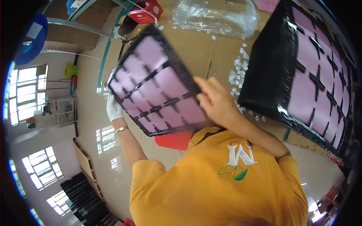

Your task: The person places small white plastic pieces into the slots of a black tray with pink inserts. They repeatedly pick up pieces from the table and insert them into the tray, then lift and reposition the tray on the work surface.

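A black tray (156, 88) with pink panels, divided by black cross-shaped strips, is held up tilted in front of me, slightly blurred. My left hand (114, 108), in a white glove, grips its left edge; most of those fingers are hidden behind the tray. My bare right hand (217, 100) has its fingers curled at the tray's right edge. To the right stands a tall black stack (269, 69), its top face showing the same pink panels and black crosses.
Small white scraps (237, 73) lie scattered across the brown work table (192, 49). Clear plastic film (217, 17) and a red box (147, 11) are at its far side. A red stool-like object (173, 140) shows below the tray. Metal shelving (77, 26) stands at the upper left.
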`<state>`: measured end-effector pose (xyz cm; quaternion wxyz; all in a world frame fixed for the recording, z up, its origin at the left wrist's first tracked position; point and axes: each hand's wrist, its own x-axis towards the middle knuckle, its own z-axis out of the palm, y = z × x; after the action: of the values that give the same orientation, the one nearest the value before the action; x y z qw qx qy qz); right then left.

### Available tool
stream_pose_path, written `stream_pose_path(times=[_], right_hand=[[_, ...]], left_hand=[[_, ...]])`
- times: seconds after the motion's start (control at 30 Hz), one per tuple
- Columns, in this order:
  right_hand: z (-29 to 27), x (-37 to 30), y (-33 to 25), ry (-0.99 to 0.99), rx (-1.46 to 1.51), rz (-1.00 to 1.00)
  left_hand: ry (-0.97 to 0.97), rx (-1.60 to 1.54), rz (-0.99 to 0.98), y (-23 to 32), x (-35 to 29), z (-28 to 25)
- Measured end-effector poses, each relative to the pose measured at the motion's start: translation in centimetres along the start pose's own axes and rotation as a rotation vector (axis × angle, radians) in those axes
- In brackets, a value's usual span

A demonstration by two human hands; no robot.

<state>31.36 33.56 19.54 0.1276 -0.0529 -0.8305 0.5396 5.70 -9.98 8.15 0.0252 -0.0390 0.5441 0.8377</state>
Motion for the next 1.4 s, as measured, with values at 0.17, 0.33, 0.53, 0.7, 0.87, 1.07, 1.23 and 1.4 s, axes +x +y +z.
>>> stream_pose_path(times=[0.17,0.33,0.53,0.7,0.87,1.07,1.23,1.4], right_hand=[[5.2,-0.4,17.7,0.141,-0.033,0.501],[4.4,-0.5,24.5,0.286,-0.413,0.656],[3.5,-1.1,25.7,0.334,-0.537,0.554],[4.3,-1.2,25.1,0.281,-0.544,0.518],[4.3,-1.2,25.4,0.261,-0.480,0.552],[3.2,-1.3,25.7,0.234,-0.473,0.592],[2.6,-1.8,26.8,0.261,-0.483,0.560],[2.0,-2.1,27.4,0.255,-0.483,0.647]], left_hand=[[0.090,0.232,-0.157,-9.8,3.5,4.8],[0.073,0.542,-0.118,-20.8,7.1,6.0],[-0.102,1.550,0.389,-18.1,6.6,12.4],[-0.053,1.492,-0.006,-17.3,1.4,10.7],[0.110,1.395,0.041,-17.4,-0.9,9.8],[-0.065,1.405,0.243,-17.1,4.6,12.9],[-0.155,1.558,0.327,-18.6,7.8,14.0],[-0.264,1.654,0.391,-18.4,9.3,15.4]])
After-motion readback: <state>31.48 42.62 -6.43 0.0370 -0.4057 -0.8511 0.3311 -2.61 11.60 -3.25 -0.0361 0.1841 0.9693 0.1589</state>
